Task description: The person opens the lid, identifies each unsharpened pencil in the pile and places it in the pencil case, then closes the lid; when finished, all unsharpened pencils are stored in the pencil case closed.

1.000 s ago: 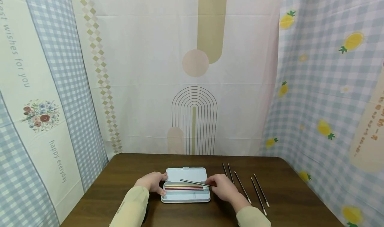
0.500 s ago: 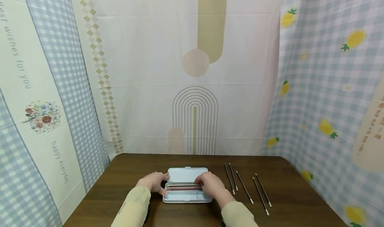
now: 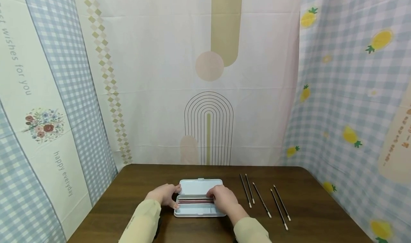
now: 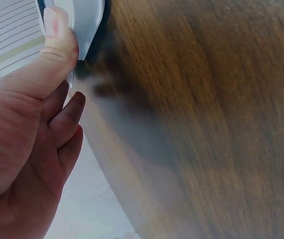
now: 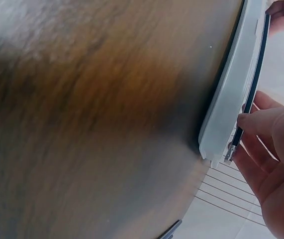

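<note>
Steadying the open white plastic pencil case (image 3: 199,210) at mid-desk with the left hand (image 3: 163,195) gripping its left end, the right hand (image 3: 222,199) pinches a dark slim pencil (image 5: 251,94), best lowered level alongside the others.

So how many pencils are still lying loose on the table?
5, all right of the case: two side by side, one in the middle, two rightmost. The hands may hide others.

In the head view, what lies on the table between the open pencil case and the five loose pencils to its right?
Bare tabletop between pencil case and loose pencils, apart from the right hand over the case's right end.
</note>
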`<state>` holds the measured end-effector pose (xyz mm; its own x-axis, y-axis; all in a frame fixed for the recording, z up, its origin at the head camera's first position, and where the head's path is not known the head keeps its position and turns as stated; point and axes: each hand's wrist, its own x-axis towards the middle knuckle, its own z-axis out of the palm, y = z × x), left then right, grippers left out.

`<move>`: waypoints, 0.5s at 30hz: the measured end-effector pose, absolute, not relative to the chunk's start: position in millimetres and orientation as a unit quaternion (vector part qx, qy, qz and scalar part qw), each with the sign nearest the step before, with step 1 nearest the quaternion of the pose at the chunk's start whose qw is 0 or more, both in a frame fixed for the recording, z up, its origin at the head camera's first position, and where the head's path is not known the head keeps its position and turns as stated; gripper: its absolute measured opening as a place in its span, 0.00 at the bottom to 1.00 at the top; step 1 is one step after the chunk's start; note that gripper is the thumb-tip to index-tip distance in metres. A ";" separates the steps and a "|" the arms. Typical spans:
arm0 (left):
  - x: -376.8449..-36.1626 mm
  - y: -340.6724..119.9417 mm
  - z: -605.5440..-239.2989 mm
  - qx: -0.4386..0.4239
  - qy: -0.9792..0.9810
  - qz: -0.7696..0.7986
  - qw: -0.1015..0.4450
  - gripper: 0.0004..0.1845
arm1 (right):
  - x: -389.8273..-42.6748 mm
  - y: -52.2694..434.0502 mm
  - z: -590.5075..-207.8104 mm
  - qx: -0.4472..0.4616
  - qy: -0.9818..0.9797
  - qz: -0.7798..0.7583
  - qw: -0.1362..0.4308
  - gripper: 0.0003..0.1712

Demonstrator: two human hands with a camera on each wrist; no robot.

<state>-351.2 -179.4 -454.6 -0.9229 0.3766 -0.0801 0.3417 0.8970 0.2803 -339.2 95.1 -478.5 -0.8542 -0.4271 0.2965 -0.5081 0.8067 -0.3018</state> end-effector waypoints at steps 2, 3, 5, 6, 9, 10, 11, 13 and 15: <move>-351.2 -179.9 -455.5 0.186 0.971 0.133 0.065 0.40 | -338.7 94.5 -477.9 0.249 -0.943 0.194 0.105 0.21; -351.2 -179.9 -456.1 0.187 0.971 0.134 0.064 0.40 | -338.4 94.2 -477.4 0.250 -0.942 0.199 0.104 0.21; -351.4 -179.8 -456.7 0.187 0.971 0.137 0.062 0.40 | -338.3 94.0 -477.1 0.253 -0.939 0.209 0.099 0.20; -351.6 -179.8 -457.1 0.187 0.971 0.138 0.062 0.40 | -338.4 94.2 -477.1 0.254 -0.939 0.214 0.095 0.20; -352.2 -179.3 -457.9 0.186 0.971 0.138 0.060 0.40 | -338.8 94.6 -478.3 0.254 -0.936 0.227 0.087 0.19; -353.9 -180.2 -459.9 0.187 0.971 0.138 0.059 0.40 | -339.1 94.9 -478.9 0.253 -0.936 0.230 0.085 0.20; -354.4 -180.2 -460.2 0.187 0.971 0.139 0.060 0.40 | -339.1 95.3 -479.2 0.252 -0.936 0.232 0.084 0.20; -355.2 -180.3 -460.1 0.187 0.971 0.138 0.061 0.40 | -339.3 96.0 -479.9 0.249 -0.936 0.234 0.083 0.20; -355.9 -180.5 -460.0 0.186 0.971 0.137 0.062 0.40 | -339.5 96.8 -480.2 0.248 -0.937 0.233 0.085 0.21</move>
